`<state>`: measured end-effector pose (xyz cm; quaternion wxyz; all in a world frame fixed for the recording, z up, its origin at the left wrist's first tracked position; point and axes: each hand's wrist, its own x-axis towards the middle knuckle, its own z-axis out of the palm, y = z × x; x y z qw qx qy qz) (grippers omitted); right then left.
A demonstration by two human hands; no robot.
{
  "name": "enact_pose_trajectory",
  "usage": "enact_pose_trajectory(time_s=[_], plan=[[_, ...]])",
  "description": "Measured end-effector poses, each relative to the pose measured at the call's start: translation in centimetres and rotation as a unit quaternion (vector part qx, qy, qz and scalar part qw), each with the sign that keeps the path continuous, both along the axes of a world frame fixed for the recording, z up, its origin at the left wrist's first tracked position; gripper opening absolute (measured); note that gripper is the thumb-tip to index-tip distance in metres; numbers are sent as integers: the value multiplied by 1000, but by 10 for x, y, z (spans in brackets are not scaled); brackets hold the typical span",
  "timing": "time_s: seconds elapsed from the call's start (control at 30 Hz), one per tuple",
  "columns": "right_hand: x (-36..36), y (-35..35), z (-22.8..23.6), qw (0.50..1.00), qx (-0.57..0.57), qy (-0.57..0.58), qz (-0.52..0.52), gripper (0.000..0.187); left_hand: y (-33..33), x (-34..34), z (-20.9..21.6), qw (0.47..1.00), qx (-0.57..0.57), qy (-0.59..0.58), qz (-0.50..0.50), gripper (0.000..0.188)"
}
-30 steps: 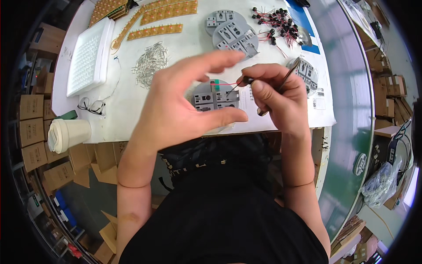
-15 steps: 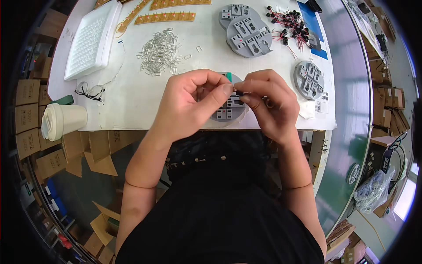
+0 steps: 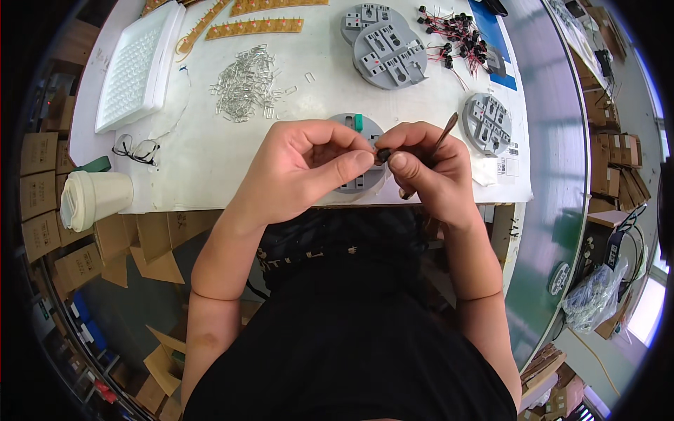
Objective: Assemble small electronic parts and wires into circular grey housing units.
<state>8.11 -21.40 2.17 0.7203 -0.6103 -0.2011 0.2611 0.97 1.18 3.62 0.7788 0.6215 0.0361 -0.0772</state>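
Note:
My left hand (image 3: 298, 168) and my right hand (image 3: 439, 172) meet over a round grey base (image 3: 361, 184) near the table's front edge. A small black cylindrical part (image 3: 383, 155) is pinched between their fingertips, the left thumb and forefinger at its left side. A slim dark metal tool (image 3: 446, 133), perhaps tweezers, lies across my right hand, its upper end sticking up past the fingers. On the base's far side sits a green block (image 3: 359, 122). My hands hide much of the base.
A pile of clear U-shaped pieces (image 3: 244, 84) lies left of centre, near a white tray (image 3: 137, 67). Stacked grey bases (image 3: 390, 52), another base (image 3: 487, 124) and black parts with red wires (image 3: 456, 38) lie farther back and right. Glasses (image 3: 137, 149) and a cream cup (image 3: 102, 198) are left.
My right hand has turned, so the slim tool now shows sticking up and the black part is plainer between my fingertips. The whole view has shifted slightly left.

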Motion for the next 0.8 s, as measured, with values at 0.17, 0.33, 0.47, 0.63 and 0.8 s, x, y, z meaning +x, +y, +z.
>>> enact_pose_trajectory(time_s=[0.17,0.33,0.47,0.63,0.8], plan=[[-2,-3,2,959,-146,-244,-4,26,-5,-10,-8,964,252,-78,25,9],[-9,-5,-2,851,-298,-431,-32,27,-22,-6,-30,808,519,-246,129,12],[-11,3,4,805,-357,-473,-12,24,-22,-6,-41,839,492,-208,103,13],[-12,7,9,760,-415,-501,23,17,-21,-8,-43,855,466,-203,106,14],[-20,12,8,722,-455,-520,33,12,-21,-10,-47,870,441,-195,105,18]])
